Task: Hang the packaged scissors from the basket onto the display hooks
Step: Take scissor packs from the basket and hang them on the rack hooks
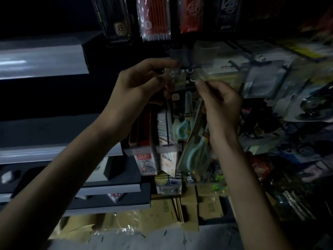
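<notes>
Pack print is too blurred to read. The right hand (219,103) pinches the top of the packaged scissors (195,147) just below the display hook (190,69), and the pack hangs tilted beneath it. The left hand (142,83), fingers partly curled, sits left of the hook; I cannot tell whether it grips anything.

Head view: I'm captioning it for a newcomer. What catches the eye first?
Two hands meet at centre: the right hand pinches the top of the packaged scissors, mint handles hanging below, at a display hook, where the left hand reaches too. Above hangs a red pencil pack.
</notes>
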The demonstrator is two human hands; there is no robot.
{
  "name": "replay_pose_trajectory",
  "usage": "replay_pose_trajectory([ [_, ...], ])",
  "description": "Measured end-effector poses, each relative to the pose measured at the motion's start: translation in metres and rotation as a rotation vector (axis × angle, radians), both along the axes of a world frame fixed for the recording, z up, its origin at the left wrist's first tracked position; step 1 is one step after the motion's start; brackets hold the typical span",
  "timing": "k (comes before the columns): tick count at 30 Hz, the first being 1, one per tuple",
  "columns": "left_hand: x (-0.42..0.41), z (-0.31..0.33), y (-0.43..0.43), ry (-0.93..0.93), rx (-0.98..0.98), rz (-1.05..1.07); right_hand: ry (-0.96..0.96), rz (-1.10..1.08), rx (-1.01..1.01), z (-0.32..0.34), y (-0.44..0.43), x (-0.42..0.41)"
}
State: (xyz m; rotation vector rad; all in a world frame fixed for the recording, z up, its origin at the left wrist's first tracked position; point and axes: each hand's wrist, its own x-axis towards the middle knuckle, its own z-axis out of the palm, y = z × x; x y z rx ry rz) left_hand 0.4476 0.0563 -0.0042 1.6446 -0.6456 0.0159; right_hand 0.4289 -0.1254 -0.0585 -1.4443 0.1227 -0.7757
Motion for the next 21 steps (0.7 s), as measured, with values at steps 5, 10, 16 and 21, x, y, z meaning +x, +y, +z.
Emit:
replay_pose_trajectory([
  [5,0.001,-0.005,0.002,-0.019,0.002,-0.002,-0.018,-0.015,0.009,0.000,0.000,0.013],
  [10,0.000,-0.006,0.001,-0.019,-0.004,-0.015,-0.024,-0.048,0.010,-0.001,0.000,0.020],
  [16,-0.002,-0.007,-0.001,-0.028,-0.012,-0.027,-0.013,-0.026,-0.015,-0.002,-0.004,0.022],
  [21,-0.005,-0.007,-0.003,-0.020,-0.038,-0.031,-0.010,-0.028,-0.012,-0.005,-0.006,0.021],
])
